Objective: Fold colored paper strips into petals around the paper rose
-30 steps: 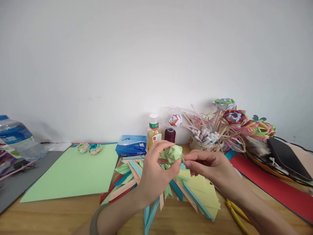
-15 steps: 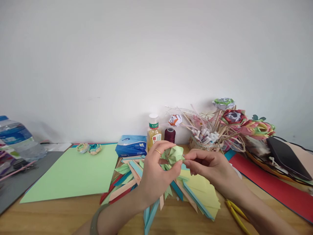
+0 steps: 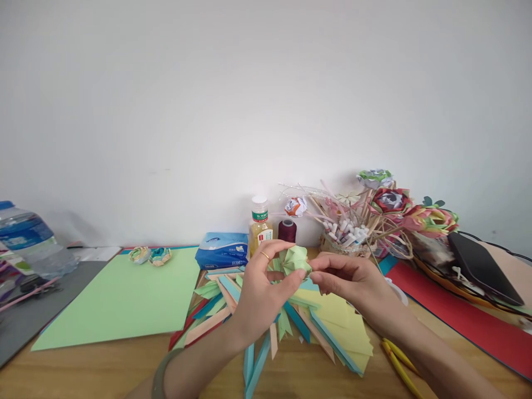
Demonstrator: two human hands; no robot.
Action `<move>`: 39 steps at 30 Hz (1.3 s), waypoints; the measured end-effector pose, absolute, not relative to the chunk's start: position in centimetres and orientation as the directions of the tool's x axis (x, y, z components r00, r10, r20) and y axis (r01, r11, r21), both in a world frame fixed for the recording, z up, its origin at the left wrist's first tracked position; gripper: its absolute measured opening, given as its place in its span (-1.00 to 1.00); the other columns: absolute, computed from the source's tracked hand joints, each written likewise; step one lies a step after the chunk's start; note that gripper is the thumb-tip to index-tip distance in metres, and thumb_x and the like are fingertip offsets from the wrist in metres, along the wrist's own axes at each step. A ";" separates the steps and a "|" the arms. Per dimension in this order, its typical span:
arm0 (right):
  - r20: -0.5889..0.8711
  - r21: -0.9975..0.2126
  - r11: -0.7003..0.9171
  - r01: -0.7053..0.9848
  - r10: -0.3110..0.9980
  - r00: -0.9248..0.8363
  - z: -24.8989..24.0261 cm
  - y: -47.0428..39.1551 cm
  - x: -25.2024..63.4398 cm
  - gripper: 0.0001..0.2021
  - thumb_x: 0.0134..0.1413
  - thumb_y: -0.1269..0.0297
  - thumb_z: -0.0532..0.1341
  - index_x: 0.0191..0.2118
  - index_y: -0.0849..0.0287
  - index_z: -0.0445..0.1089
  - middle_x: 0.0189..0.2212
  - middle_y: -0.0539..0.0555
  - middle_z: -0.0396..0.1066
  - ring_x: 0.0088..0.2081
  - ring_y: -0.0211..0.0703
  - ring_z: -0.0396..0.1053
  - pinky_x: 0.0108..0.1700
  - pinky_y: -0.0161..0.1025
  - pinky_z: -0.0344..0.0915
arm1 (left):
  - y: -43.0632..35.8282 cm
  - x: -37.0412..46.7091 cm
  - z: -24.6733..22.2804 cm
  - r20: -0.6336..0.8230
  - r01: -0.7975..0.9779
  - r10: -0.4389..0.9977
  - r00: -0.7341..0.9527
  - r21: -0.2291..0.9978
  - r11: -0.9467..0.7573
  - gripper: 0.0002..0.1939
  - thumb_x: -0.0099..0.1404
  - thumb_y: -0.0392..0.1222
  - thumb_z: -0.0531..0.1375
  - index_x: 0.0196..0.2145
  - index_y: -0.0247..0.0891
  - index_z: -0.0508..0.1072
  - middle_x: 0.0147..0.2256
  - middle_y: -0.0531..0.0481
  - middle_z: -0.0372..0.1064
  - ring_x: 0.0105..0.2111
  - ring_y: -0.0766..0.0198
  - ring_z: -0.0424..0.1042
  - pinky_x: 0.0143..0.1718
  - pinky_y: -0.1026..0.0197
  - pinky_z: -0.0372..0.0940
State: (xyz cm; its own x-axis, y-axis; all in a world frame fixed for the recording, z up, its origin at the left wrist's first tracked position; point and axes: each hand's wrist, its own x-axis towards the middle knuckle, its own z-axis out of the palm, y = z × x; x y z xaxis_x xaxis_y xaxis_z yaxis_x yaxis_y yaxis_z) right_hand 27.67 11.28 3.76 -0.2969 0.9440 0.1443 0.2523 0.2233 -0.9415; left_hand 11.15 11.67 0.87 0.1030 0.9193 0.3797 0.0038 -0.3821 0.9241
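Between my two hands, above the table, is a light green folded paper flower [image 3: 296,261]. My left hand [image 3: 268,285] grips it from the left, thumb below and fingers curled over the top. At its right edge the fingertips of my right hand [image 3: 347,277] are pinched together on the rim. Under my hands lies a pile of folded paper strips [image 3: 222,299] in peach, blue, green and red. Yellow paper sheets [image 3: 347,327] are fanned out beneath my right hand.
A green paper sheet [image 3: 124,302] lies left, with two small paper flowers [image 3: 160,256] on it. Behind stand a tissue pack [image 3: 222,250], a juice bottle [image 3: 260,221], a thread spool [image 3: 286,230] and a basket [image 3: 344,246] of markers. Yellow-handled pliers [image 3: 401,363] lie front right.
The green flower has turned and tilted slightly in my hands, and some inner layers are less visible. Both hands keep their hold. The view has shifted a little.
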 end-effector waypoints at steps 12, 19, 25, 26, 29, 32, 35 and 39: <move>0.203 -0.930 0.287 0.231 0.922 -0.329 4.0 11.2 27.9 -0.77 0.05 0.11 0.21 -0.45 0.17 0.44 -0.57 -0.05 0.26 -0.51 -0.30 0.19 -0.48 -0.37 0.16 | 11.8 11.1 1.0 0.331 -0.039 0.929 0.167 0.943 -0.329 -0.72 0.16 -0.22 0.22 -0.13 -0.17 0.40 -0.06 -0.06 0.26 -0.03 0.16 0.30 -0.28 0.31 0.35; 0.209 -0.923 0.275 0.270 0.946 -0.248 3.6 11.1 27.5 -0.80 -0.01 0.17 0.22 -0.49 0.19 0.45 -0.59 -0.03 0.32 -0.53 -0.30 0.19 -0.49 -0.36 0.15 | 11.7 11.2 0.8 0.366 0.002 0.920 0.143 0.929 -0.370 -0.72 0.14 -0.25 0.22 -0.15 -0.16 0.41 -0.10 -0.05 0.26 -0.07 0.18 0.30 -0.28 0.30 0.35; 0.186 -0.928 0.250 0.277 0.954 -0.237 3.4 11.0 27.6 -0.86 -0.08 0.25 0.20 -0.47 0.19 0.45 -0.58 -0.02 0.35 -0.54 -0.29 0.22 -0.50 -0.36 0.18 | 11.6 11.2 0.9 0.341 -0.006 0.929 0.144 0.939 -0.343 -0.71 0.13 -0.24 0.23 -0.15 -0.17 0.41 -0.07 -0.06 0.26 -0.05 0.15 0.30 -0.27 0.29 0.35; 0.186 -0.927 0.251 0.278 0.953 -0.240 3.4 11.1 27.6 -0.87 -0.09 0.26 0.20 -0.47 0.19 0.44 -0.58 -0.02 0.35 -0.54 -0.29 0.22 -0.49 -0.36 0.19 | 11.6 11.2 0.9 0.340 -0.012 0.929 0.144 0.940 -0.342 -0.71 0.13 -0.24 0.23 -0.15 -0.16 0.41 -0.07 -0.06 0.26 -0.05 0.16 0.30 -0.27 0.30 0.34; 0.199 -0.919 0.271 0.285 0.945 -0.258 3.5 11.2 27.6 -0.87 -0.07 0.24 0.20 -0.46 0.19 0.42 -0.57 -0.02 0.36 -0.52 -0.27 0.25 -0.48 -0.35 0.20 | 11.7 11.3 0.9 0.332 -0.033 0.931 0.153 0.943 -0.331 -0.72 0.13 -0.25 0.22 -0.15 -0.16 0.40 -0.08 -0.05 0.26 -0.06 0.18 0.31 -0.28 0.31 0.34; 0.241 -0.894 0.320 0.314 0.934 -0.265 3.5 11.3 27.6 -0.84 -0.01 0.21 0.19 -0.46 0.19 0.41 -0.54 0.00 0.38 -0.49 -0.24 0.30 -0.46 -0.34 0.24 | 11.7 11.3 0.7 0.326 -0.048 0.932 0.160 0.945 -0.323 -0.71 0.15 -0.24 0.21 -0.13 -0.17 0.38 -0.10 -0.05 0.26 -0.08 0.18 0.32 -0.24 0.28 0.34; 0.331 -0.812 0.414 0.411 0.907 -0.261 3.4 11.0 27.6 -0.86 0.04 0.30 0.15 -0.47 0.17 0.40 -0.53 0.00 0.39 -0.47 -0.23 0.31 -0.44 -0.34 0.25 | 11.5 11.2 0.6 0.336 0.007 0.927 0.166 0.940 -0.342 -0.67 0.17 -0.24 0.19 -0.08 -0.13 0.33 -0.04 -0.06 0.22 -0.04 0.16 0.29 -0.13 0.20 0.33; 0.526 -0.566 0.589 0.577 0.797 -0.298 3.2 10.5 27.7 -0.86 0.06 0.43 0.10 -0.45 0.16 0.36 -0.55 -0.01 0.35 -0.51 -0.26 0.29 -0.48 -0.35 0.24 | 11.3 10.6 1.1 0.509 0.159 0.848 0.146 0.834 -0.528 -0.55 0.17 -0.27 0.20 0.02 -0.04 0.27 0.10 -0.05 0.07 0.18 0.11 0.06 0.19 0.02 0.03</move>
State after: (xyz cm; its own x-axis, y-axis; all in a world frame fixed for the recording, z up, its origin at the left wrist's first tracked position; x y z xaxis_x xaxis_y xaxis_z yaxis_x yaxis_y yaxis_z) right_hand 27.69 10.50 3.21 -0.2980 0.7966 0.5259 0.5769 0.5893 -0.5656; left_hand 10.63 11.27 1.07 0.1458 0.8482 0.5093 0.1588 -0.5281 0.8342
